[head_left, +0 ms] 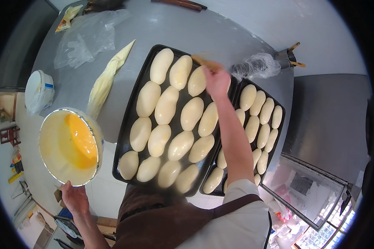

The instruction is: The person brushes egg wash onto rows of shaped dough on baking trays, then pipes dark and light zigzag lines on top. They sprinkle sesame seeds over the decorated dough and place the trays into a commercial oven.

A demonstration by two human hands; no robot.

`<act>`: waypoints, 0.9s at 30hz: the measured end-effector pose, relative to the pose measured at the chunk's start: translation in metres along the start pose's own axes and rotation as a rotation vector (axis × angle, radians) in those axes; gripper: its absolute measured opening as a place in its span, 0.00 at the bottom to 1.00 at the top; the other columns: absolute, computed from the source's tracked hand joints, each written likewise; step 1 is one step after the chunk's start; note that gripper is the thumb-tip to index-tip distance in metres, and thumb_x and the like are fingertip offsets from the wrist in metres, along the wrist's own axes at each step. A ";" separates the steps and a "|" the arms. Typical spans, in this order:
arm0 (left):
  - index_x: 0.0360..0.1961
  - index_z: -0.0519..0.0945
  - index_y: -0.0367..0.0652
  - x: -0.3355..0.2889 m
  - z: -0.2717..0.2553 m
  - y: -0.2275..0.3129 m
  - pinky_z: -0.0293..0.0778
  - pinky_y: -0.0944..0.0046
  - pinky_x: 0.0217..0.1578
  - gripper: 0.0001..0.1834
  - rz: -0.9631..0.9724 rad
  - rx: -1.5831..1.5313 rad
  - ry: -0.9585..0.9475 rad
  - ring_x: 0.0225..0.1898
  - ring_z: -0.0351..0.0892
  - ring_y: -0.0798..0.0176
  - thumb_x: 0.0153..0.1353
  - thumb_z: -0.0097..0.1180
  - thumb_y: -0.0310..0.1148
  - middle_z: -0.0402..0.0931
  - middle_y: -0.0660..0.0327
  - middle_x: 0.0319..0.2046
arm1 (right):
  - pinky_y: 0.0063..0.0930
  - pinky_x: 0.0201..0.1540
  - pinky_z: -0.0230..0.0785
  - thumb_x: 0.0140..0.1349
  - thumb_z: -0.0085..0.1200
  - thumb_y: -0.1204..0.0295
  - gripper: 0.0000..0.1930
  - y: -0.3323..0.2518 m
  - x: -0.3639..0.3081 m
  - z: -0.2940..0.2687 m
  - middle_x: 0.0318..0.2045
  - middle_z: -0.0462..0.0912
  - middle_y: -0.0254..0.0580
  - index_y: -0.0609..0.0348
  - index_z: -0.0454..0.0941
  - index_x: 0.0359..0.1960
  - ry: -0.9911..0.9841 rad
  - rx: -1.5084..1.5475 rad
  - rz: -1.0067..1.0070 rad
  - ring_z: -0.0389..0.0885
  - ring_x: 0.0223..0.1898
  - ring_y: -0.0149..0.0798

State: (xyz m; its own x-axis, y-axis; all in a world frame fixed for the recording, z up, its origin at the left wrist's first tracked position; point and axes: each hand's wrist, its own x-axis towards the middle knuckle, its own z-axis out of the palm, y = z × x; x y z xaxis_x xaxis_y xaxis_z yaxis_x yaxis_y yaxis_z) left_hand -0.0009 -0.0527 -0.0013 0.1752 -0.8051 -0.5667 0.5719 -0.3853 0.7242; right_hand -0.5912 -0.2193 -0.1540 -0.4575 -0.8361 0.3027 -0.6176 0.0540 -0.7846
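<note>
My left hand grips the lower rim of a pale bowl, tilted so that yellow-orange beaten egg pools along one side. In my right hand is a brush with a light wooden handle. Motion blurs it, and its bristles cannot be made out. This hand is over the top right of a black baking tray filled with rows of pale, oval dough pieces. Several pieces look glossy. My right forearm hides part of the tray's right side.
A second black tray of dough pieces stands to the right. On the grey table lie a filled piping bag, clear plastic with a glove and crumpled film. A white tub is at left, a metal pot at right.
</note>
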 end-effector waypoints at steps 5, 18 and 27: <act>0.64 0.72 0.42 -0.003 -0.007 -0.006 0.77 0.56 0.62 0.23 0.056 -0.036 0.156 0.60 0.80 0.60 0.69 0.55 0.32 0.79 0.59 0.60 | 0.29 0.36 0.78 0.57 0.67 0.75 0.11 -0.076 -0.064 0.035 0.39 0.87 0.43 0.56 0.87 0.43 -0.298 -0.019 -0.210 0.85 0.30 0.38; 0.63 0.73 0.41 -0.020 -0.038 -0.006 0.78 0.56 0.62 0.22 0.065 -0.116 0.202 0.60 0.80 0.59 0.69 0.55 0.30 0.78 0.58 0.60 | 0.41 0.44 0.80 0.54 0.63 0.73 0.17 -0.072 0.000 0.101 0.45 0.85 0.35 0.44 0.84 0.47 -0.327 -0.368 -0.619 0.83 0.47 0.45; 0.65 0.73 0.42 -0.018 -0.053 -0.006 0.78 0.57 0.60 0.24 0.074 -0.103 0.223 0.60 0.80 0.59 0.68 0.57 0.31 0.79 0.59 0.60 | 0.37 0.33 0.75 0.63 0.67 0.66 0.11 -0.050 0.049 0.081 0.28 0.86 0.50 0.60 0.84 0.39 -0.146 0.196 0.216 0.81 0.24 0.47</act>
State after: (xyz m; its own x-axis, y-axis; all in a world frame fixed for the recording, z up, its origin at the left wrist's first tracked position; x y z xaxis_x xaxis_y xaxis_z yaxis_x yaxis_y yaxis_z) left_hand 0.0349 -0.0119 -0.0158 0.3859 -0.7053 -0.5947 0.6276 -0.2717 0.7295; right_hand -0.5309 -0.3077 -0.1439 -0.4589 -0.8871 0.0484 -0.3750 0.1440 -0.9158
